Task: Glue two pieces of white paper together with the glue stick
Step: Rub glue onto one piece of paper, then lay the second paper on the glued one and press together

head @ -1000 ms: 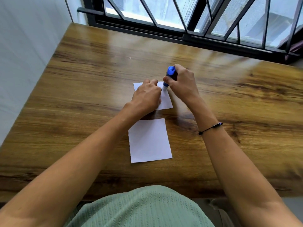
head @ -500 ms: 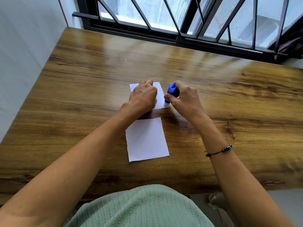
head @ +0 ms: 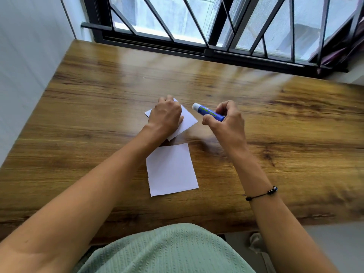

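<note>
The wooden table (head: 275, 134) fills the frame. At centre lies the near paper (head: 171, 170), flat and untouched; just above it, the far paper (head: 188, 119) sits askew under the left hand (head: 165, 115), a loose fist pressing it down. Right of it, the right hand (head: 226, 123) is closed round the glue stick (head: 208, 112), white tip pointing left, clear of the sheet. Judged best practice: pin the sheet firmly, stroke glue along its edge, then align the near paper.

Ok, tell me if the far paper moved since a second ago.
Yes. The far paper has rotated under the left hand; its edges now sit askew to the near paper.
</note>
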